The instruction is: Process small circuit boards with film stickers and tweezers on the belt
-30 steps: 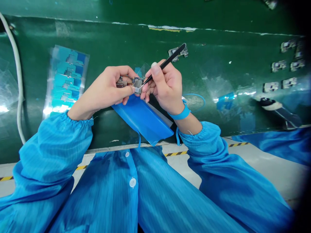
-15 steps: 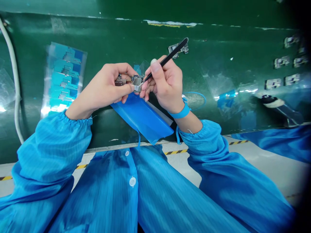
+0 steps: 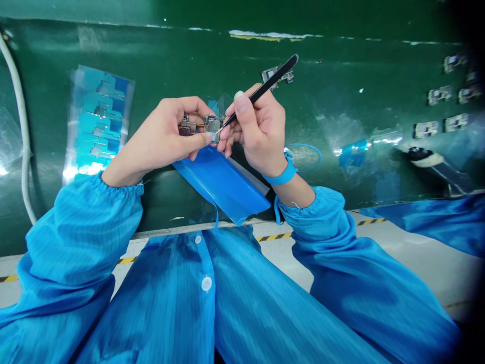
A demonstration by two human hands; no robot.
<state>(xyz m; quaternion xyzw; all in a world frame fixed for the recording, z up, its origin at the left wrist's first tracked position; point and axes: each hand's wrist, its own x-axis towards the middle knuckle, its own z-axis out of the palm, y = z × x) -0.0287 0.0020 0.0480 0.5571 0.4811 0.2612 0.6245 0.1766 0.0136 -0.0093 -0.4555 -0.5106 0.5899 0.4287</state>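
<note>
Between the thumb and fingers of my left hand (image 3: 166, 134) is a small circuit board (image 3: 212, 125) with grey metal shields. My right hand (image 3: 257, 124) grips black tweezers (image 3: 275, 74), their tips down at the board's right part. Fingertips of my right hand are close to the board's right edge; I cannot tell if they touch it. Below both hands lies a blue plastic sheet (image 3: 231, 189). Just beyond my right hand, another circuit board (image 3: 286, 76) rests on the green table, partly behind the tweezers.
A clear sheet with blue die-cut films (image 3: 100, 121) lies left of my left hand, near a pale cable (image 3: 20, 116). Several circuit boards (image 3: 439, 96) sit at the far right. A blue wrist strap (image 3: 280, 174) with a coiled cord is on my right wrist. Another person's blue sleeve (image 3: 435, 217) shows at right.
The tweezers have tilted slightly, their upper end shifting a little up and right. The board in my left hand has turned very slightly. Both hands keep their holds.
</note>
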